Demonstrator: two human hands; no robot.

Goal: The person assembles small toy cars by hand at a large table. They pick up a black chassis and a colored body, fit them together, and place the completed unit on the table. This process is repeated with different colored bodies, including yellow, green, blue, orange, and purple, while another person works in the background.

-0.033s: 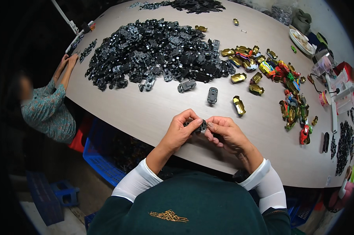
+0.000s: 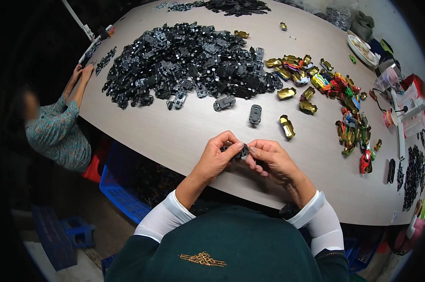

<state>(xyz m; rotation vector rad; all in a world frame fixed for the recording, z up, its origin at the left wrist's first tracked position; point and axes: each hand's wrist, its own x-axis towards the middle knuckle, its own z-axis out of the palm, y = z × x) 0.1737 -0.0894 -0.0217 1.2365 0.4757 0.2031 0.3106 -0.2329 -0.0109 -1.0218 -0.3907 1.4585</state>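
Note:
My left hand [image 2: 217,159] and my right hand [image 2: 274,162] meet just above the near edge of the pale table [image 2: 174,136]. Both pinch one small black toy-car part [image 2: 237,151] between their fingertips, and the fingers hide most of it. Just beyond my hands, a grey toy-car chassis [image 2: 254,114] and a gold toy-car body [image 2: 286,126] lie loose on the table. Farther back spreads a big heap of black chassis parts [image 2: 193,61].
Gold car bodies [image 2: 292,70] and coloured ones [image 2: 346,94] lie at the right. More black parts [image 2: 412,174] sit at the far right edge. Another person [image 2: 57,131] works at the left with both hands on the table. Blue crates [image 2: 120,190] stand under the table.

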